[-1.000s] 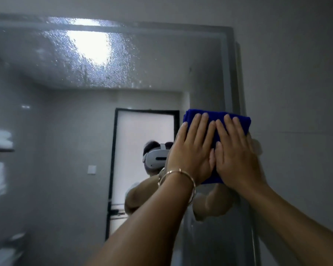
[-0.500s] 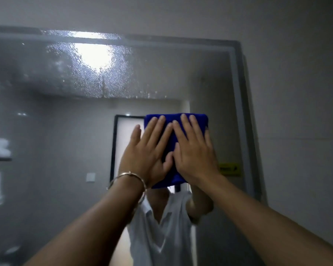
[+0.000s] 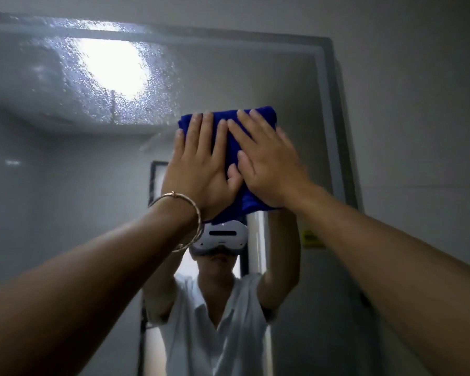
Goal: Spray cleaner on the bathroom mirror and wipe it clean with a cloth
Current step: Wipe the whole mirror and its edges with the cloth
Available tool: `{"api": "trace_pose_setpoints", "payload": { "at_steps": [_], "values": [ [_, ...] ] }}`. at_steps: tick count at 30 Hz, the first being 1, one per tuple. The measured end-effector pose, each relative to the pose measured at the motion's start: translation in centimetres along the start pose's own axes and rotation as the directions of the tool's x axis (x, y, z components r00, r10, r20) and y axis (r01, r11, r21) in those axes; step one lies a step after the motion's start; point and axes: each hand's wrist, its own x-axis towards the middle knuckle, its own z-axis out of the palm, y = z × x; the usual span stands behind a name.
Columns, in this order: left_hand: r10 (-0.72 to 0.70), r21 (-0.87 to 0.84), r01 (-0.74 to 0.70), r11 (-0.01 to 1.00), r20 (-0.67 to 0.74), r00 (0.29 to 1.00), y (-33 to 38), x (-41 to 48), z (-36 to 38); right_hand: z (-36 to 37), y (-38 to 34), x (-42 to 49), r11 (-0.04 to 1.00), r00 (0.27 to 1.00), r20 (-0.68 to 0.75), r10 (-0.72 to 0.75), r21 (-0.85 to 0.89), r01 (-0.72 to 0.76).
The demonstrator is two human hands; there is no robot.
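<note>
While spray droplets (image 3: 73, 77) are clinging unwiped to the upper left of the bathroom mirror (image 3: 65, 185), a person's left hand (image 3: 198, 169) and right hand (image 3: 269, 164) are pressing a folded blue cloth (image 3: 248, 202) against the glass with flat, straight fingers, at upper centre beside the wet patch. Spraying is looking done and wiping only partly through. No spray bottle or other container is showing.
</note>
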Motion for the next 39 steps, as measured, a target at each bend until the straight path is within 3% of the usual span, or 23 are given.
{"api": "trace_pose_setpoints", "payload": {
  "at_steps": [9,14,19,25,33,39],
  "values": [
    [0.079,-0.097,-0.083,0.992,-0.041,0.996,12.5,1.9,2.3,-1.9,10.1,-7.2,0.984,0.984,-0.004,0.180,-0.014,-0.180],
    [0.140,-0.100,-0.138,0.985,0.014,0.990,14.6,-0.1,2.7,-1.8,9.9,-11.5,0.967,0.968,0.024,0.251,0.028,-0.252],
    [0.203,-0.076,-0.198,0.977,0.064,0.977,15.4,-3.9,3.0,-1.6,7.9,-15.2,0.962,0.961,0.060,0.270,-0.050,-0.267],
    [0.317,0.035,-0.320,0.947,0.076,0.945,10.5,-2.9,2.0,-1.2,5.0,-13.0,0.945,0.942,0.078,0.325,-0.054,-0.322],
    [0.151,0.168,-0.153,0.974,0.025,0.988,-4.6,-3.0,-0.6,0.9,-6.5,-1.5,0.986,0.984,0.054,0.167,-0.019,-0.167],
    [-0.018,0.241,-0.004,0.971,0.088,0.996,-16.1,-6.5,-2.7,3.5,-16.9,4.6,0.998,0.995,0.086,0.041,0.035,-0.044]
  ]
}}
